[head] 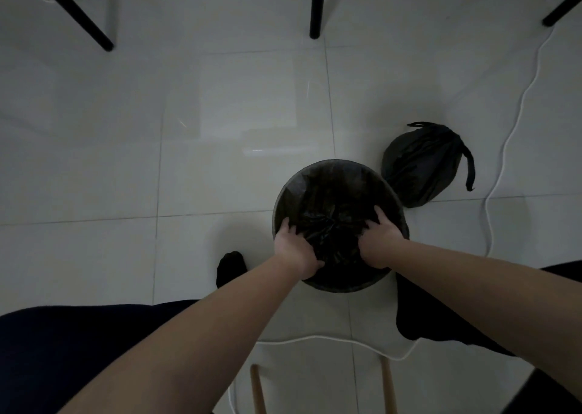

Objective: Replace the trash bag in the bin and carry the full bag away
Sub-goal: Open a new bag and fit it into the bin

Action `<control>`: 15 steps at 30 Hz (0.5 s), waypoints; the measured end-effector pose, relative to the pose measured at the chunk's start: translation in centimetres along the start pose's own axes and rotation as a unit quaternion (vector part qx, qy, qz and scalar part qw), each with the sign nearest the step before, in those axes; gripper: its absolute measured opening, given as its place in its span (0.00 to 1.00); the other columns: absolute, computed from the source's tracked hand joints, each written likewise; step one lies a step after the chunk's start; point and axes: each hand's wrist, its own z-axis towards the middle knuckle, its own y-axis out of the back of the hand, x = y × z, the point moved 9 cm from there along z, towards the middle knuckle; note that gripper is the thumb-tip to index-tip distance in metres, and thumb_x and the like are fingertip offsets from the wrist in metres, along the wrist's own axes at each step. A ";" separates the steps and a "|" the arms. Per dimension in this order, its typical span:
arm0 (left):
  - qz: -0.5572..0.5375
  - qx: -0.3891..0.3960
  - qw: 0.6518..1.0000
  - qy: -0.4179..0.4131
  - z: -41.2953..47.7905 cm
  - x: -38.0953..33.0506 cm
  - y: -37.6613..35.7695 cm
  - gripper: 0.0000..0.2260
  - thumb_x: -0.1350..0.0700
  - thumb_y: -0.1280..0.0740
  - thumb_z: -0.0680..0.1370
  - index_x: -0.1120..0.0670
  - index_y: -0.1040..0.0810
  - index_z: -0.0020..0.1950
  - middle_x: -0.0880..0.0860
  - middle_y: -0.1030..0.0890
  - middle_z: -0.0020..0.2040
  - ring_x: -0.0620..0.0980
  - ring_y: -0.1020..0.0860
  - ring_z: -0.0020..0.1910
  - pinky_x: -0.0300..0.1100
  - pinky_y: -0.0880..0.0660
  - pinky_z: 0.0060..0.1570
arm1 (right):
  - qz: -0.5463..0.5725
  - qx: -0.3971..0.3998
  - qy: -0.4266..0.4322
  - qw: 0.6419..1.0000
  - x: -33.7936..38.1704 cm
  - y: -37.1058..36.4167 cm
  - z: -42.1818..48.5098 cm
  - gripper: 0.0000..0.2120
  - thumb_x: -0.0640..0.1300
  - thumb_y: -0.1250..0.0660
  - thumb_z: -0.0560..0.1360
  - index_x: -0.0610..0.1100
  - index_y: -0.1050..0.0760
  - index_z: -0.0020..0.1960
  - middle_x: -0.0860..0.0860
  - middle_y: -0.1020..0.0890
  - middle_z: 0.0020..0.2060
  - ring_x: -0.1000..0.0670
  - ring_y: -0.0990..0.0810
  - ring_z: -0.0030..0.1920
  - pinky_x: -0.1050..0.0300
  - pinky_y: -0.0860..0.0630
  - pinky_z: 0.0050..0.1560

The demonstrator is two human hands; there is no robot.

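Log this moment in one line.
new liner: in bin | left hand: pressing liner | right hand: pressing liner | full bag: tied, on floor

The fingertips of the left hand (294, 249) and right hand (379, 240) sink into the dark liner (330, 221), so their grip cannot be told; the bin (315, 167) hides part of the full bag (422, 164); the top edge cuts off the black legs (316, 4) and the cable (504, 149).
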 end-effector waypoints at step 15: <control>0.135 -0.029 0.989 0.049 -2.7 2.3 1.8 0.29 0.39 0.52 0.85 0.46 0.47 0.85 0.51 0.44 0.85 0.59 0.57 0.84 0.64 0.75 0.74 | -0.077 0.021 -0.030 0.996 -1.6 0.3 -0.9 0.31 0.59 0.54 0.84 0.50 0.53 0.84 0.45 0.50 0.83 0.40 0.56 0.83 0.31 0.69 0.76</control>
